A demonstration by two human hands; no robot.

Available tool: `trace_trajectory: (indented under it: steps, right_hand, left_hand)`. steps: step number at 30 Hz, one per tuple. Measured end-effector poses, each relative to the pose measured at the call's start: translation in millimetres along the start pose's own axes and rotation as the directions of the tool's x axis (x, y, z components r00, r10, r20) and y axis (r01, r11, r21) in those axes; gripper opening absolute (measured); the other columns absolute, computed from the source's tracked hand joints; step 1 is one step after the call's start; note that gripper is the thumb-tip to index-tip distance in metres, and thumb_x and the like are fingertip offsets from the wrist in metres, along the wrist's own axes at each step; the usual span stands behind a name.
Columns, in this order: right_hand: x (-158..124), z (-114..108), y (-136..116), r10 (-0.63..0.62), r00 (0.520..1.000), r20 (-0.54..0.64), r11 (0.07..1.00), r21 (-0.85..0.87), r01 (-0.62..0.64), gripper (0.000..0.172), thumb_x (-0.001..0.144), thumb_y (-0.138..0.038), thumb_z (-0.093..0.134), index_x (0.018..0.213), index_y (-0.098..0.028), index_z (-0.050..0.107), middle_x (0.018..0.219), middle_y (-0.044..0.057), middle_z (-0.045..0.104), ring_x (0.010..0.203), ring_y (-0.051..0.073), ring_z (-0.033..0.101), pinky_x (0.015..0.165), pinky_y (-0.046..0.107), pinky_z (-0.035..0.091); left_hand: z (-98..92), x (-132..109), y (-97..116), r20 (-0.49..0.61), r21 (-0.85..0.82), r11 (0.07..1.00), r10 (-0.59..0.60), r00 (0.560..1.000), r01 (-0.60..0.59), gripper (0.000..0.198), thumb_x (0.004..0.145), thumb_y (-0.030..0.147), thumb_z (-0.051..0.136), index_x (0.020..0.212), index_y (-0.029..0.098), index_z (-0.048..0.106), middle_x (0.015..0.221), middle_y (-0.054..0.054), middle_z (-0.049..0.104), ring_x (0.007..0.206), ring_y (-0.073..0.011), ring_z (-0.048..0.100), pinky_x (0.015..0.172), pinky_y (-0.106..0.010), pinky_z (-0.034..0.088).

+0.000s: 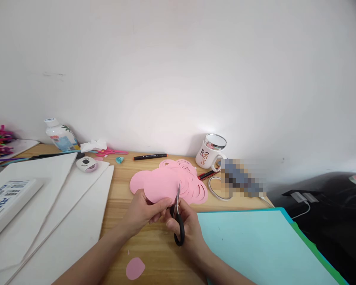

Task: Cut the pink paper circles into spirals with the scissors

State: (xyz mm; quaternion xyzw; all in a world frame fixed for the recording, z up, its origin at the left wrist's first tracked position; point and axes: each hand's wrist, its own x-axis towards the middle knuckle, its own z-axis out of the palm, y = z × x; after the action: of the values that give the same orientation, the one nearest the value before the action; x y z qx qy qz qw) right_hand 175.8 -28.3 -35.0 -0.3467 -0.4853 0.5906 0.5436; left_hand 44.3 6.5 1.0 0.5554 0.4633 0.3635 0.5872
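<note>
My left hand (pixel 145 211) pinches the lower edge of a rounded piece of pink paper (pixel 160 185) between thumb and fingers. In my right hand (pixel 187 223) is a pair of scissors (pixel 180 231) with black handles, its metal blades pointing up along the paper's right edge. Whether the blades are parted is hard to make out. Behind the held piece lies a pile of pink paper cut-outs (pixel 192 186), several with curved slits, and part of it is hidden. A small pink paper scrap (pixel 135 268) rests on the wooden table (pixel 154 253) near me.
White boards (pixel 86 206) and a white box (pixel 12 202) lie at left, a correction-tape-like dispenser (pixel 87 164) on them. Along the wall stand a bottle (pixel 61 134) and a mug (pixel 211 152), with a black marker (pixel 150 157) between. Light-blue sheets (pixel 255 241) cover the right side.
</note>
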Motion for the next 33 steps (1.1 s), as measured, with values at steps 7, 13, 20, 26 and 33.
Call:
trace_trajectory:
  steps: [7,13,20,26,33]
  right_hand:
    - [-1.1,-1.7,2.2,0.036,0.999,-0.031,0.999,-0.028,-0.037,0.033,0.066,-0.044,0.067,0.078,-0.021,0.047,0.055,-0.006,0.043,0.049,0.01,0.034,0.045,0.022,0.027]
    - [-1.8,-2.0,3.0,0.088,0.994,-0.063,0.995,-0.042,-0.091,0.028,0.067,-0.037,0.066,0.078,-0.021,0.047,0.051,-0.008,0.043,0.044,0.009,0.035,0.043,0.021,0.028]
    - [-0.8,2.2,-0.7,0.067,0.998,-0.013,0.996,-0.057,-0.067,0.029,0.068,-0.04,0.066,0.075,-0.02,0.046,0.055,-0.006,0.046,0.047,0.009,0.032,0.044,0.022,0.026]
    - [-0.1,1.0,0.0,0.029,0.999,-0.041,1.0,-0.008,-0.029,0.035,0.066,-0.041,0.071,0.076,-0.019,0.046,0.064,-0.004,0.045,0.056,0.011,0.035,0.05,0.023,0.028]
    - [-0.7,-0.2,-0.4,0.032,0.999,-0.038,0.999,-0.005,-0.032,0.036,0.066,-0.044,0.07,0.074,-0.02,0.044,0.067,-0.003,0.042,0.059,0.012,0.034,0.053,0.023,0.029]
  left_hand:
    - [-1.5,1.8,-2.1,-0.008,-0.066,0.998,0.002,1.0,-0.003,0.027,0.068,0.034,0.065,0.055,0.011,0.059,0.039,0.006,0.045,0.032,-0.0036,0.034,0.033,-0.016,0.024]
    - [-2.0,2.9,-3.4,-0.001,-0.079,0.997,0.015,1.0,-0.015,0.034,0.07,0.039,0.063,0.051,0.013,0.054,0.04,0.004,0.048,0.03,-0.004,0.036,0.032,-0.017,0.026]
    - [-1.0,2.3,-4.3,-0.013,-0.083,0.996,-0.037,0.999,0.035,0.034,0.067,0.04,0.065,0.049,0.012,0.055,0.037,0.004,0.046,0.029,-0.0038,0.034,0.031,-0.017,0.022]
    - [0.4,2.2,0.9,-0.013,-0.021,0.999,-0.041,0.999,0.041,0.036,0.064,0.035,0.067,0.041,0.014,0.048,0.033,0.006,0.041,0.031,-0.004,0.031,0.032,-0.017,0.021]
    - [-0.7,1.9,1.9,0.003,-0.017,0.999,-0.033,0.999,0.033,0.038,0.064,0.035,0.066,0.039,0.015,0.047,0.033,0.006,0.04,0.032,-0.0042,0.031,0.033,-0.018,0.021]
